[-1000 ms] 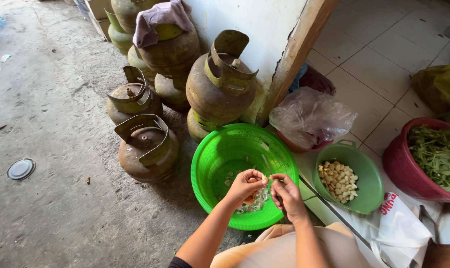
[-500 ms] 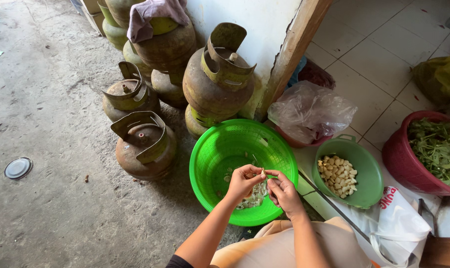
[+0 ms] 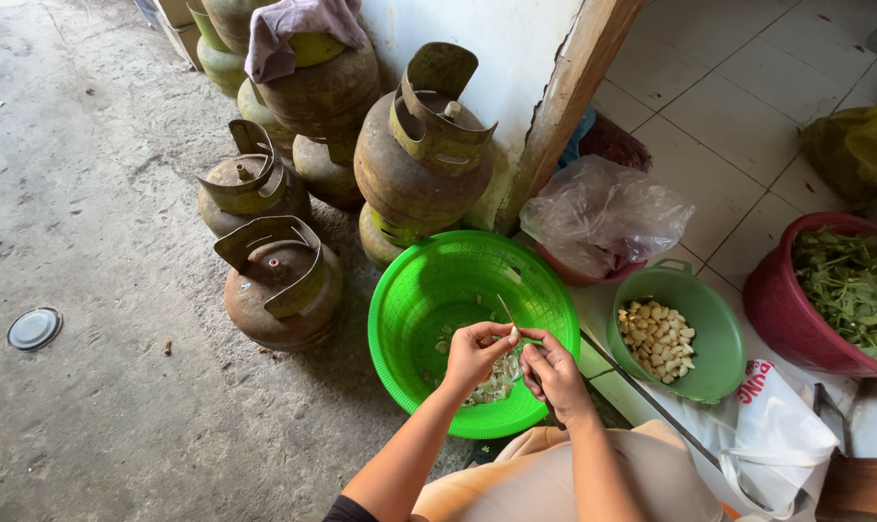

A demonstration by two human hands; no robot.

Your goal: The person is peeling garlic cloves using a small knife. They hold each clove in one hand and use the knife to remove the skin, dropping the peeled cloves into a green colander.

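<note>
Both hands are over the big green basket (image 3: 429, 290) on the floor. The left hand (image 3: 474, 353) pinches a small garlic clove (image 3: 514, 333) with its fingers closed. The right hand (image 3: 552, 372) is closed around a thin knife (image 3: 506, 309) that touches the clove. Peels (image 3: 496, 382) lie in the basket. A small green bowl (image 3: 718, 329) of peeled garlic sits just beside it.

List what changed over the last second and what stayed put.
The left hand and right hand remain pressed together over the bright green basket, working a small pale piece with a thin blade; only the fingers shifted slightly. The smaller green bowl of peeled cloves, the gas cylinders and the red basin stayed put.
</note>
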